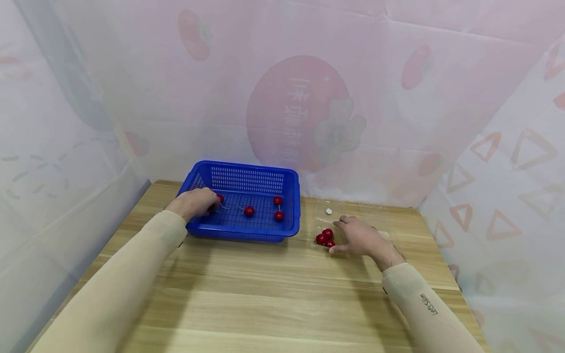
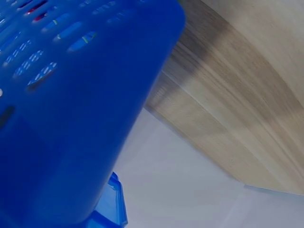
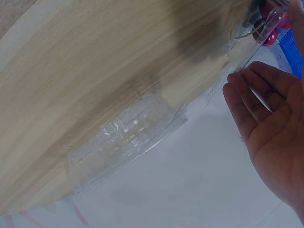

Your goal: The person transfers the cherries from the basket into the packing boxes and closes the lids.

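In the head view, my left hand [image 1: 197,203] reaches over the left side of the blue basket [image 1: 247,234], fingers pointing down inside. Right by its fingertips is a red cherry [image 1: 220,198]; whether they pinch anything is hidden. Farther right in the basket lie a cherry with a stem [image 1: 249,211] and two more cherries [image 1: 279,215]. My right hand [image 1: 359,238] rests at a clear plastic box [image 1: 314,230] holding several cherries [image 1: 321,239]. Seen from the right wrist, its nearly straight fingers [image 3: 240,107] touch the box's edge. The left wrist view shows only the basket's outer wall [image 2: 95,95].
Behind the cherries, the clear lid carries a white round sticker [image 1: 328,211]. Another clear plastic container [image 3: 128,137] lies near the table's back edge. The wooden table [image 1: 265,289] meets a printed cloth [image 1: 379,162] at the back, with cloth on both sides.
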Available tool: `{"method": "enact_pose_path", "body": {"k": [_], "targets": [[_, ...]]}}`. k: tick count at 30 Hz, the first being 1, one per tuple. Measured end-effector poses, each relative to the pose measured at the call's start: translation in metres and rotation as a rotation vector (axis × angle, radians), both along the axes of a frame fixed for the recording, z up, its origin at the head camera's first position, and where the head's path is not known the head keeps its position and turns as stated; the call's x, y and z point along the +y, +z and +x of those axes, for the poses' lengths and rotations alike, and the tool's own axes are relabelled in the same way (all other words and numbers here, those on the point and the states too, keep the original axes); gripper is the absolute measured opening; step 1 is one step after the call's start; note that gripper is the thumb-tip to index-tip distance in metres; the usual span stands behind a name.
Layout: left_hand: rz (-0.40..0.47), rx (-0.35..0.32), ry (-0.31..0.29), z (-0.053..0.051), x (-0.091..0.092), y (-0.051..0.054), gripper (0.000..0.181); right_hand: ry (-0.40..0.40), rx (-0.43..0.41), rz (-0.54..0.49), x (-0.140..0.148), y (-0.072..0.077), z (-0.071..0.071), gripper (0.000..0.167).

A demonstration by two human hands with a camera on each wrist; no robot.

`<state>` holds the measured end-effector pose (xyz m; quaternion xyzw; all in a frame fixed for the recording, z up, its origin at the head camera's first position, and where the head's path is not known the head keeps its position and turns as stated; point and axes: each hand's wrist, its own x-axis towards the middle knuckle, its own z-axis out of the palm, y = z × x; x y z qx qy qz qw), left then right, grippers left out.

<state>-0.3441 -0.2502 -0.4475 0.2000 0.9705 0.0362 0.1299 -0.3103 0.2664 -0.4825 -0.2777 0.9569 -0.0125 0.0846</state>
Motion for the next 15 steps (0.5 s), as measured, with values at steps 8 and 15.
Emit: {"method": "enact_pose_path", "body": {"k": [8, 15], "targets": [[0.048, 0.088, -0.108, 0.0004, 0.0003, 0.0022, 0.012, -0.003, 0.0, -0.002, 0.0004, -0.0004, -0.0005, 0.098], [0.107, 0.092, -0.137, 0.0002, 0.0028, 0.0021, 0.009, -0.003, -0.002, 0.004, 0.0004, -0.0009, -0.0003, 0.097]]}}
